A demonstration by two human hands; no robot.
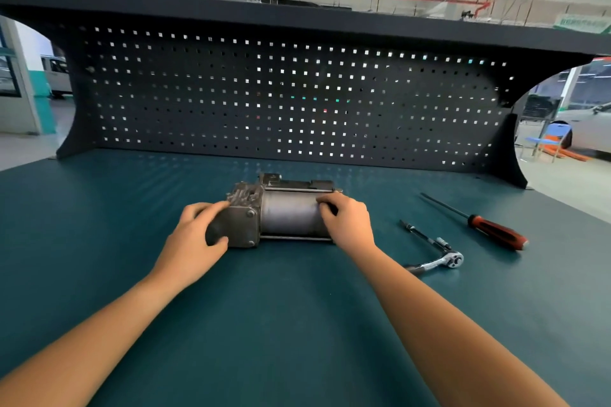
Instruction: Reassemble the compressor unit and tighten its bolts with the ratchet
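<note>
The compressor unit [284, 215] is laid on its side at the middle of the green surface [264, 324], before the pegboard [264, 92]. Its left end is gripped by the left hand [195, 241], its right end by the curled right hand [347, 221]. The ratchet [439, 261] and a red-handled screwdriver [489, 228] are laid to the right, untouched.

The compressor [281, 211] lies mid-frame on the tabletop [297, 324]; ratchet [436, 261] right of it, screwdriver [479, 223] further right, pegboard [281, 92] behind.

Place: vehicle workshop
Signs: perforated tool panel [264, 99] behind green surface [297, 324]; ratchet [439, 263], screwdriver [474, 219]
Beyond: white car [591, 132], van [59, 76]
</note>
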